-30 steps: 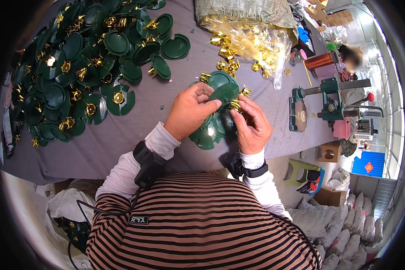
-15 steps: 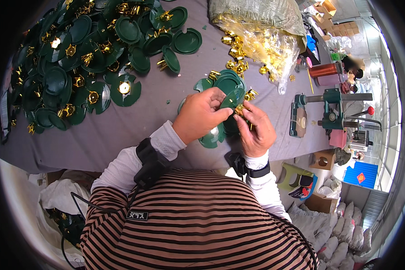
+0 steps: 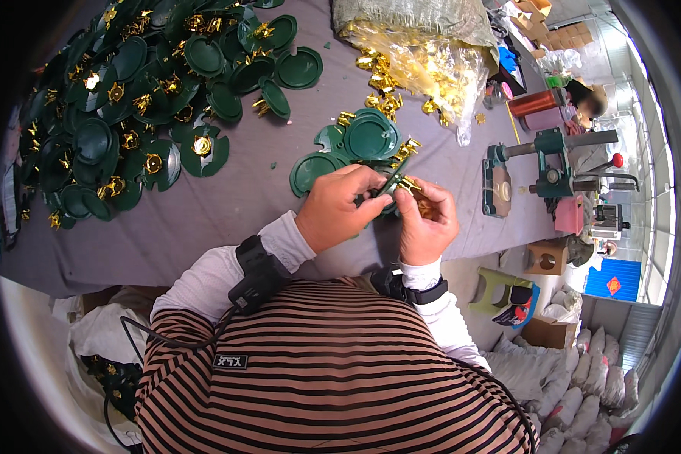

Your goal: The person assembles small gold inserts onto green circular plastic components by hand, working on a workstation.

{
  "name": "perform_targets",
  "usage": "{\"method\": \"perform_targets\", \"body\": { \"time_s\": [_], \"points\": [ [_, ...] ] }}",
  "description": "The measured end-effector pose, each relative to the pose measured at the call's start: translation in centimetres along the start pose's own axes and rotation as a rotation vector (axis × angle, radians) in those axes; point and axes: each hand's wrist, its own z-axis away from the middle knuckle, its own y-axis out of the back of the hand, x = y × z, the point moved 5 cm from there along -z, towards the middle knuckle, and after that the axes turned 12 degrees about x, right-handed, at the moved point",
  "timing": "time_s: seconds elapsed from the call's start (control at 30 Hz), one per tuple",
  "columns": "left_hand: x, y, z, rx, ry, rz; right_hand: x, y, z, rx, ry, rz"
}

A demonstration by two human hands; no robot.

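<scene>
A grey-covered desk (image 3: 227, 204) filled the head view, with a heap of green discs (image 3: 129, 98) at far left, a clear bag of gold pieces (image 3: 424, 60) at far right, and a green press (image 3: 545, 170) further right. Both forearms rose from the near edge and met at centre. The left hand (image 3: 337, 208) pinched a green disc (image 3: 392, 184) edge-on, its fingers closed on it. The right hand (image 3: 429, 223) pinched a small gold piece (image 3: 408, 183) against that disc. A few loose discs (image 3: 356, 144) lay just beyond.
</scene>
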Motion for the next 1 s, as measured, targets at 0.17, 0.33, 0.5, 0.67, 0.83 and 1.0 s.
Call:
{"method": "perform_targets", "body": {
  "time_s": [0.17,0.33,0.5,0.67,0.83,1.0],
  "points": [
    [1.1,-0.1,0.0,-0.028,-0.31,-0.17,2.0,-0.1,0.6,0.023,-0.623,-0.303],
    [1.2,1.5,-2.3,-0.012,-0.353,-0.377,2.2,0.1,0.1,-0.128,-0.694,-0.303],
    [2.7,9.4,-10.4,0.444,-0.459,-0.748,5.7,4.7,-1.7,0.088,-1.111,-0.96],
    [-2.1,6.2,-10.6,0.032,-0.266,-0.712,6.1,6.4,-2.0,0.328,-1.203,-1.04],
    [-2.2,1.0,-7.3,-0.341,-0.302,-0.46,6.0,6.0,-1.4,0.115,-1.15,-0.984],
    [-3.4,-0.7,-5.8,-0.512,-0.22,-0.521,5.8,5.8,-1.3,0.027,-1.058,-0.891]
  ]
}}
